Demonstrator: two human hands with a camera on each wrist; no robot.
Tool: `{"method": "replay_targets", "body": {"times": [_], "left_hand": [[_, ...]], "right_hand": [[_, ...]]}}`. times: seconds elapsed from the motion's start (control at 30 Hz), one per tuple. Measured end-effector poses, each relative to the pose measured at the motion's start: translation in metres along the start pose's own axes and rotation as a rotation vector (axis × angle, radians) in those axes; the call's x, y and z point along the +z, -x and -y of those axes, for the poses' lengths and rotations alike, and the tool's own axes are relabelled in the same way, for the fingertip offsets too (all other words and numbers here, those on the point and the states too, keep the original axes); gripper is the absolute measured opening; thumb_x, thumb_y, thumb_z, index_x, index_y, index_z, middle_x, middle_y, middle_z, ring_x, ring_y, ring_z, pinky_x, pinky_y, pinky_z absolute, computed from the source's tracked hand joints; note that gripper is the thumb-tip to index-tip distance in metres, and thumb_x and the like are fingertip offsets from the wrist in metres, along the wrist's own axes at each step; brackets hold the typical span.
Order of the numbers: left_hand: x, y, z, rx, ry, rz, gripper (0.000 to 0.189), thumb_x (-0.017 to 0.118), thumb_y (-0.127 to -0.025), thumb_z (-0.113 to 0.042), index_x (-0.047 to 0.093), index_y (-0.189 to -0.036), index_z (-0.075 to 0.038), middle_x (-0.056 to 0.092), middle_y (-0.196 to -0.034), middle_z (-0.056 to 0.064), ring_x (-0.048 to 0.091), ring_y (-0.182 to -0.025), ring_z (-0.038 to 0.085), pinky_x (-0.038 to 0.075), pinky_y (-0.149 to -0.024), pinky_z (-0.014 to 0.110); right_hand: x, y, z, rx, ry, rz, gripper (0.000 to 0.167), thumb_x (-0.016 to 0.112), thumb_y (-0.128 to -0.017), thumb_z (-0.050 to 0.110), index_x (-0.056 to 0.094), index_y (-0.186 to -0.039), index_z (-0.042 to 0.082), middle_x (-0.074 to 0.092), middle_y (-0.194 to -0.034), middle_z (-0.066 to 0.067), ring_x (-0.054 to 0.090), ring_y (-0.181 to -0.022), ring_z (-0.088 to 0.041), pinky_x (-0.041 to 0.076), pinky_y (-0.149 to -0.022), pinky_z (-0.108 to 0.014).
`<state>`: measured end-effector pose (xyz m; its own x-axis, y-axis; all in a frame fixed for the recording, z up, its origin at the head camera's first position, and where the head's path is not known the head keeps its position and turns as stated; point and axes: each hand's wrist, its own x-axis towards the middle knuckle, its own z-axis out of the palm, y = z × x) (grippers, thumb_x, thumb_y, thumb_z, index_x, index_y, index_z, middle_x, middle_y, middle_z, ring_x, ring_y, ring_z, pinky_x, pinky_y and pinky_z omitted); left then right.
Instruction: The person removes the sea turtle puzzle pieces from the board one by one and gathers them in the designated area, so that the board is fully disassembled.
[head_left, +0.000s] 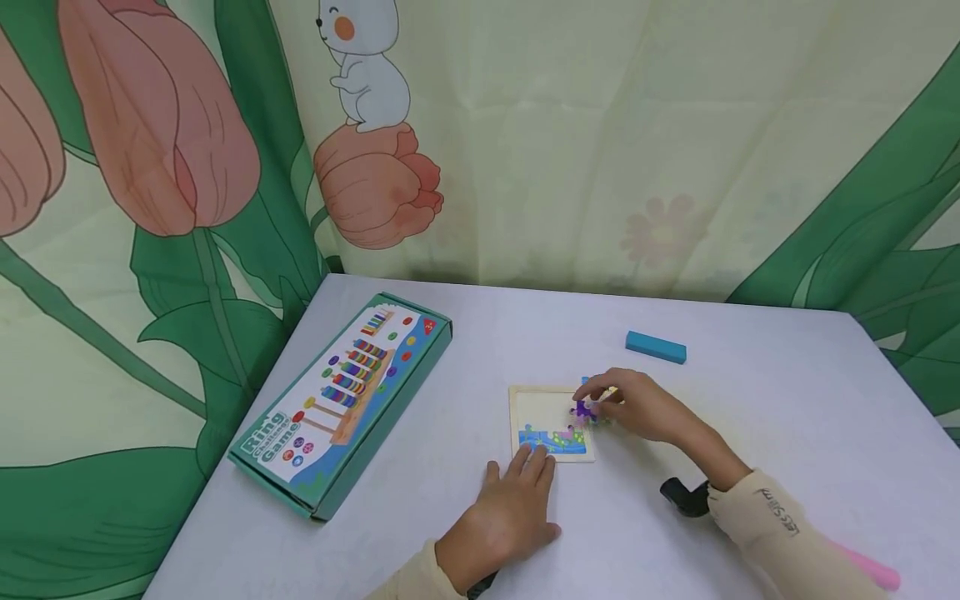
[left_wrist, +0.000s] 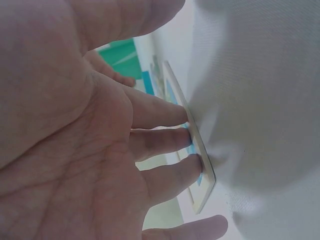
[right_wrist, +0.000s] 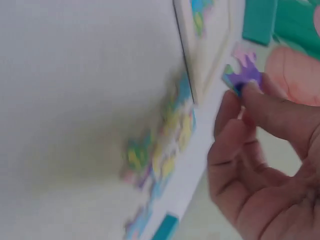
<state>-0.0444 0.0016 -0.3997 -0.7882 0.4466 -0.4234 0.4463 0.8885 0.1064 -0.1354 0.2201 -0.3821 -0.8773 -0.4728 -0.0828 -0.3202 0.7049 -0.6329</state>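
A shallow puzzle frame (head_left: 513, 412) with a pale wooden rim lies on the table, and joined blue and green pieces (head_left: 551, 442) fill its near side. My right hand (head_left: 641, 406) pinches a purple puzzle piece (right_wrist: 246, 75) between thumb and fingers, over the frame's right side. The fingertips of my left hand (head_left: 508, 518) rest on the frame's near edge, fingers stretched out. In the right wrist view, several loose puzzle pieces (right_wrist: 167, 140) lie beside the frame, blurred. My right hand mostly hides them in the head view.
To the left lies a green Ring Game box (head_left: 341, 417). A blue block (head_left: 656, 347) sits behind the right hand. A black object (head_left: 684, 497) is by the right wrist, and a pink rounded thing (head_left: 877, 571) shows beneath the right sleeve. A printed curtain (head_left: 555, 150) hangs behind the table.
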Motion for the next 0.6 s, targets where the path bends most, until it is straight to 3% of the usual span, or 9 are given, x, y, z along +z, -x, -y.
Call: {"method": "replay_targets", "body": {"times": [0.2,0.4,0.6], "left_hand": [[0.002,0.001,0.001,0.004,0.010,0.002,0.082,0.074,-0.091,-0.053,0.041,-0.158,-0.017,0.031,-0.165,-0.004,0.026,-0.152,0.019,0.037,-0.112,0.055],[0.002,0.000,0.001,0.005,0.016,0.001,0.082,0.073,-0.091,-0.053,0.041,-0.158,-0.017,0.030,-0.166,-0.003,0.026,-0.153,0.019,0.036,-0.112,0.056],[0.002,0.000,0.001,0.008,0.001,-0.003,0.083,0.073,-0.091,-0.053,0.041,-0.158,-0.017,0.030,-0.166,-0.003,0.026,-0.153,0.019,0.037,-0.112,0.055]], "right_hand": [[-0.034,0.016,-0.027,0.223,-0.067,0.084,0.026,0.069,-0.094,-0.002,0.076,-0.117,0.005,0.070,-0.110,-0.011,0.061,-0.093,-0.025,0.057,-0.069,-0.035],[-0.052,0.026,-0.055,0.318,-0.075,0.116,0.026,0.069,-0.091,-0.003,0.077,-0.116,0.002,0.065,-0.098,-0.007,0.056,-0.084,-0.024,0.054,-0.065,-0.032],[-0.053,0.027,-0.063,0.370,-0.077,0.132,0.024,0.068,-0.092,-0.003,0.078,-0.114,0.002,0.064,-0.094,-0.006,0.051,-0.074,-0.020,0.047,-0.059,-0.030]]}}
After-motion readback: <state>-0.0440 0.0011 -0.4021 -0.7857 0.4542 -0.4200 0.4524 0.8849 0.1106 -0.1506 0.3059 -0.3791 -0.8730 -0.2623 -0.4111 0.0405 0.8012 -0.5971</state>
